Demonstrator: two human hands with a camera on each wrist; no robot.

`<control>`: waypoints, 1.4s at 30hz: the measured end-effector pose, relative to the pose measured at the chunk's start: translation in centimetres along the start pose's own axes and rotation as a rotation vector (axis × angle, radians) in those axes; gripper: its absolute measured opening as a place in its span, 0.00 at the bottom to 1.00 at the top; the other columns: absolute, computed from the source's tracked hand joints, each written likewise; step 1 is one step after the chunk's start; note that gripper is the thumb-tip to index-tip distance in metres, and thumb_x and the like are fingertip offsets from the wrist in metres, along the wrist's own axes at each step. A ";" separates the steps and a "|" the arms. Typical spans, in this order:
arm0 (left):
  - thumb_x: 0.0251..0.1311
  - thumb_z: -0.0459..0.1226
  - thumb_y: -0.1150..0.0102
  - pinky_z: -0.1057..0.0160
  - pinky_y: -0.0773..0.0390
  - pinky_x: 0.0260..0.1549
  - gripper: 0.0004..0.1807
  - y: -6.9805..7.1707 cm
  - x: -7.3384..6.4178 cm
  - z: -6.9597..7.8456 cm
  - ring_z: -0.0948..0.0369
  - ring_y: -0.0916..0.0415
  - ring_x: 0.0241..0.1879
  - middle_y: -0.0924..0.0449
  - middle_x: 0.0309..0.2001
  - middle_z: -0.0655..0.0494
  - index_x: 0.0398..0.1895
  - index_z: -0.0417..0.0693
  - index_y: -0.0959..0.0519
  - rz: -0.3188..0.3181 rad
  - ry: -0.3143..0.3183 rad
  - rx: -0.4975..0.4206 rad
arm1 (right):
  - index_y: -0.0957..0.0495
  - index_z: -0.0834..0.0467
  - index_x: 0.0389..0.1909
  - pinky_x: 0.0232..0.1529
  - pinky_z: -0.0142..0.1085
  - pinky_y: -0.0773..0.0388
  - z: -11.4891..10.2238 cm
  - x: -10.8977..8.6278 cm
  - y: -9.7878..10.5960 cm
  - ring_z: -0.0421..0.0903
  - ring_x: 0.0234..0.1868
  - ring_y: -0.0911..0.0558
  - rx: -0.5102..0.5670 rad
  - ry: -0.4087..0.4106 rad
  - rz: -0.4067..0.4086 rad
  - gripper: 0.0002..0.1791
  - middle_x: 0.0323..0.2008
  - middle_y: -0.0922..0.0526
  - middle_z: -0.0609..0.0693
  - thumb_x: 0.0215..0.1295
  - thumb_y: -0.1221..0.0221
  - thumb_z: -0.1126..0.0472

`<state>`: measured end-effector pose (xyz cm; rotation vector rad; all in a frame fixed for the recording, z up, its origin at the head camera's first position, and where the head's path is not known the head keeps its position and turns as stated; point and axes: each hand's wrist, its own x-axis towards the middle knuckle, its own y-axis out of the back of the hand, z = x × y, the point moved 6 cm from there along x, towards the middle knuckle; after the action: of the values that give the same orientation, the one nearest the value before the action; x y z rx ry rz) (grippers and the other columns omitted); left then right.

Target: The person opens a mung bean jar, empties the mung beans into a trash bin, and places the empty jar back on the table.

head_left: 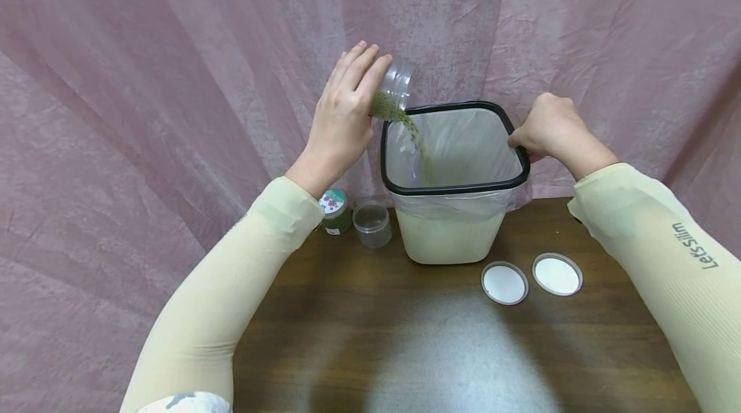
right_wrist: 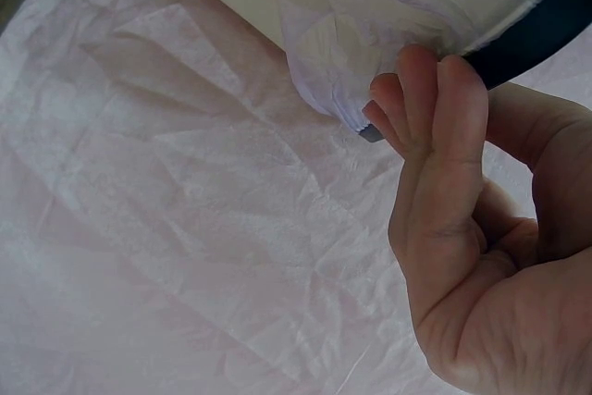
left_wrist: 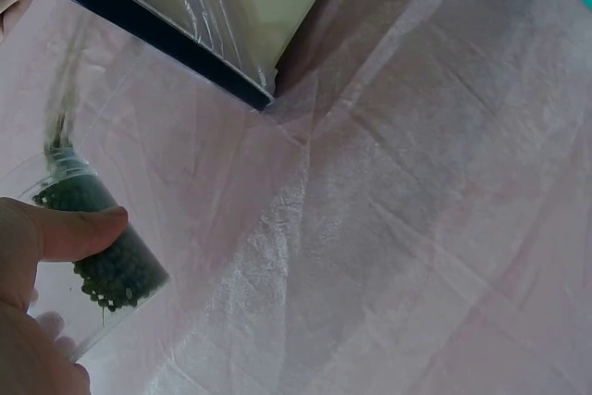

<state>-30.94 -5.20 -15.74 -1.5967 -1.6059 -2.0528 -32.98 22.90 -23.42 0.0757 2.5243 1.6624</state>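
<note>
In the head view my left hand [head_left: 344,107] grips a clear plastic jar [head_left: 398,82] tipped over the left rim of a cream trash can [head_left: 451,233]. Small green beans [head_left: 412,130] stream from its mouth into the can, which has a clear bag liner and a black rim [head_left: 457,191]. The left wrist view shows the thumb across the jar [left_wrist: 139,275], with beans still inside. At the can's right side, my right hand [head_left: 552,127] pinches the rim, its thumb on top and its fingers underneath beside the liner [right_wrist: 342,34].
Left of the can stand an uncapped clear jar [head_left: 372,225] and a lidded jar [head_left: 336,212] with green contents. Two round white lids [head_left: 505,283] lie on the brown wooden table [head_left: 405,348], to the can's front right. A pink curtain [head_left: 231,46] hangs behind.
</note>
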 end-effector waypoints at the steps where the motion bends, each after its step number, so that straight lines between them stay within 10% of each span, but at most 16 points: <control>1: 0.44 0.15 0.54 0.62 0.56 0.73 0.38 0.0 0.0 0.0 0.55 0.44 0.70 0.33 0.65 0.47 0.63 0.45 0.31 0.000 0.000 0.001 | 0.20 0.64 0.21 0.37 0.47 0.24 0.0 0.0 0.0 0.50 0.21 0.17 0.002 -0.001 -0.001 0.13 0.09 0.20 0.49 0.46 0.36 0.55; 42: 0.48 0.15 0.58 0.62 0.55 0.72 0.35 0.1 0.1 0.4 0.56 0.43 0.70 0.32 0.64 0.48 0.62 0.45 0.30 0.018 -0.036 0.022 | 0.20 0.69 0.30 0.40 0.48 0.24 0.1 0.1 -0.1 0.60 0.35 0.17 0.002 -0.008 -0.003 0.19 0.13 0.19 0.52 0.45 0.37 0.55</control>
<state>-30.69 -4.93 -15.67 -1.6436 -1.6136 -2.0027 -33.05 22.96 -23.57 0.0780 2.5186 1.6554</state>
